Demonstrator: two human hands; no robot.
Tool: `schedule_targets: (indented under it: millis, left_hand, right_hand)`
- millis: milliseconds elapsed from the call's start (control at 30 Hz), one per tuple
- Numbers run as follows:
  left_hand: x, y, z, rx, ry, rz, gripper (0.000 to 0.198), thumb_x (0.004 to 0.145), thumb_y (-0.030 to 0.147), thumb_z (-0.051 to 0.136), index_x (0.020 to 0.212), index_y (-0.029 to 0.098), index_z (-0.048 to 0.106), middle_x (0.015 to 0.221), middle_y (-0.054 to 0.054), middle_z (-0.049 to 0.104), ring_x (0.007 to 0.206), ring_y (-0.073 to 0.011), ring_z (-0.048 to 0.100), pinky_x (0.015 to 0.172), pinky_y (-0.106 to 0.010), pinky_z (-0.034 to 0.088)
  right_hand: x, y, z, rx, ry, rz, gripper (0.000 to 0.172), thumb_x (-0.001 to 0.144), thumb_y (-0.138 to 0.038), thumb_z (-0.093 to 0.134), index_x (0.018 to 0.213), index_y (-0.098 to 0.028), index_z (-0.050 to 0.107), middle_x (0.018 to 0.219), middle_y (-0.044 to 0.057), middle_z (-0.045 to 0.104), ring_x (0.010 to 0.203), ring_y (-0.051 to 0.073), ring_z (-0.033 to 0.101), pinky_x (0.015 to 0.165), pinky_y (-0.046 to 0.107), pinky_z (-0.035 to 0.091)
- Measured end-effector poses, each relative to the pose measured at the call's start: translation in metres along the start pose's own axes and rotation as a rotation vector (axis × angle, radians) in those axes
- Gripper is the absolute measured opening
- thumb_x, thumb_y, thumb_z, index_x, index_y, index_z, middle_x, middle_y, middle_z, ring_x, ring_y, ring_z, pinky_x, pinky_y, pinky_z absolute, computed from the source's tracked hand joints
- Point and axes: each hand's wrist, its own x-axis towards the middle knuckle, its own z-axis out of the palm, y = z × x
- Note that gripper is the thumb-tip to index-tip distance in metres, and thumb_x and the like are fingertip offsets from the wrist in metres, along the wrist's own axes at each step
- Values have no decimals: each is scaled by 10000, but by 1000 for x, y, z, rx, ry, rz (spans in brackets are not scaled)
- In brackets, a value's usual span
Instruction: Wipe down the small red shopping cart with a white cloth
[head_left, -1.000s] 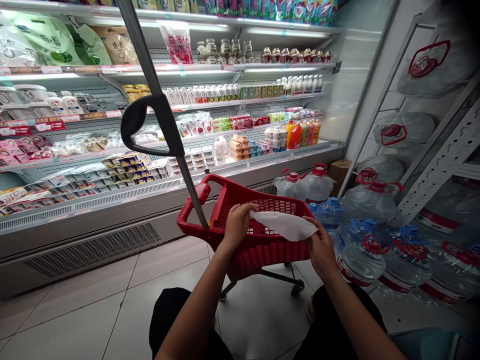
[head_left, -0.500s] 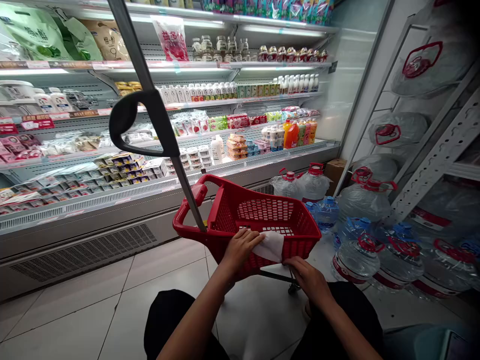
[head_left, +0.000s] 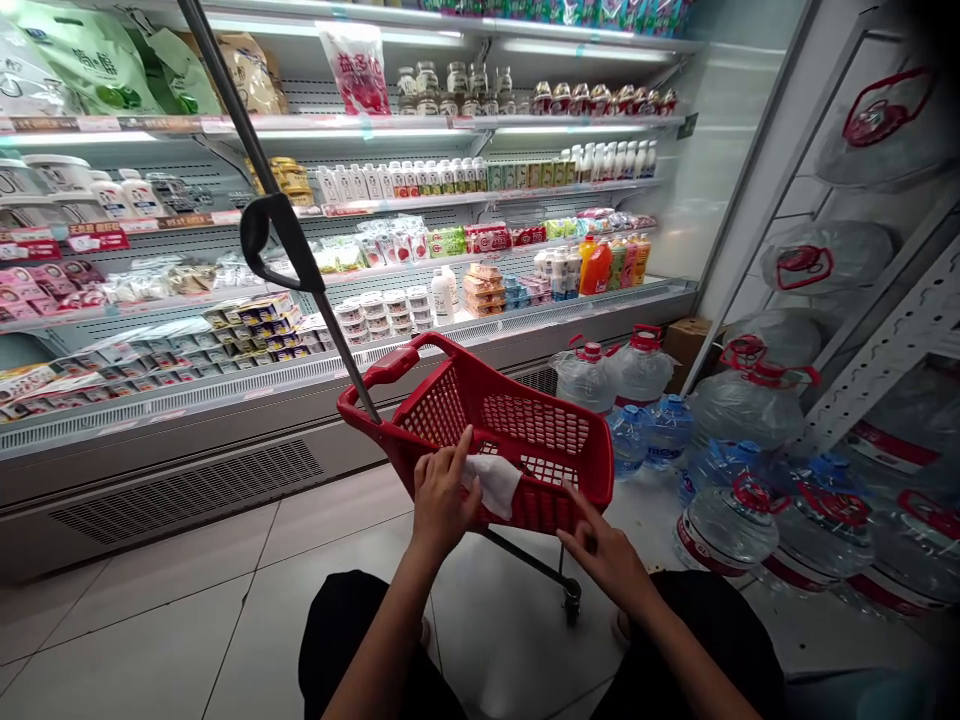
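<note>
A red plastic shopping cart [head_left: 525, 410] stands on the tiled floor in front of me, its grey pull handle [head_left: 281, 240] rising up to the left. My left hand [head_left: 441, 495] presses a folded white cloth [head_left: 495, 482] against the cart's near rim, fingers closed round it. Just below the cart's near right corner my right hand [head_left: 606, 552] hovers with its fingers apart, holding nothing. My knees in black trousers show at the bottom.
A long open refrigerated case [head_left: 225, 400] with shelves of dairy, drinks and packets runs along the left and back. Several large water jugs [head_left: 724, 520] with red caps crowd the floor at the right, beside a white metal rack [head_left: 885, 340]. A cardboard box [head_left: 684, 340] sits behind them.
The right hand has let go of the white cloth and dropped below the cart. The left hand has bunched the cloth smaller against the rim. The cart has tilted and swung slightly left.
</note>
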Motion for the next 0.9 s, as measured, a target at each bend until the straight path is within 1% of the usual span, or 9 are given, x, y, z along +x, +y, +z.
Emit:
schedule_targets:
  millis: [33,67,133,167,233,300,500,667,900]
  left_hand:
    - [-3,6,-7,-41,-23,-67,883,937,213,622,1667,273,129,1058,-32,714,1004,-224,680,1045,-441,433]
    - [-7,11,-13,-94,-63,-130,939,938,226,636,1671,269,50,924,12,699,857,-197,675,921,-378,478]
    - [-14,21,-21,-223,-180,-231,1061,917,221,679,1658,264,-79,772,76,648,683,-162,628,715,-277,455]
    - [-17,24,-23,-284,-238,-269,1116,896,209,704,1649,264,-117,746,91,637,652,-153,617,658,-251,425]
    - [-23,27,-25,-375,-324,-322,1195,854,184,747,1638,270,-152,733,102,634,645,-146,620,618,-228,393]
    - [-28,28,-25,-427,-352,-344,1230,834,160,761,1633,275,-167,727,108,631,643,-141,619,620,-223,393]
    - [-33,23,-30,-466,-312,-348,1235,844,142,747,1623,284,-199,712,118,610,632,-135,604,624,-223,403]
    - [-34,23,-32,-448,-340,-348,1227,849,130,743,1624,291,-195,712,119,601,624,-129,592,612,-214,393]
    - [-33,24,-32,-427,-350,-348,1227,847,116,749,1629,297,-179,725,114,611,636,-130,598,628,-215,390]
  right_hand:
    - [3,-17,-1,47,25,-5,878,974,-512,572,1670,-253,101,631,-96,506,561,156,533,625,275,471]
    - [7,-34,-2,89,35,-10,984,950,-486,621,1671,-241,-2,622,-110,481,552,152,512,622,269,466]
    - [14,-65,-2,150,-3,-24,1121,907,-420,684,1651,-235,-133,618,-126,469,541,145,493,614,264,460]
    - [17,-78,-1,167,-34,-32,1148,896,-390,692,1642,-238,-167,621,-129,473,538,143,492,611,264,460]
    - [22,-98,2,180,-84,-48,1147,896,-340,674,1632,-245,-200,630,-126,483,547,142,506,621,270,467]
    - [26,-109,7,189,-97,-67,1123,905,-301,643,1628,-247,-214,638,-121,489,565,143,521,634,276,473]
    - [32,-116,15,203,-86,-106,1101,901,-259,618,1630,-251,-208,623,-124,486,554,137,509,635,279,472]
    - [29,-120,12,195,-95,-103,1085,895,-247,603,1636,-263,-189,626,-125,479,548,137,505,608,267,451]
    - [26,-120,8,185,-87,-95,1073,896,-270,600,1641,-257,-173,618,-130,474,545,138,491,624,267,456]
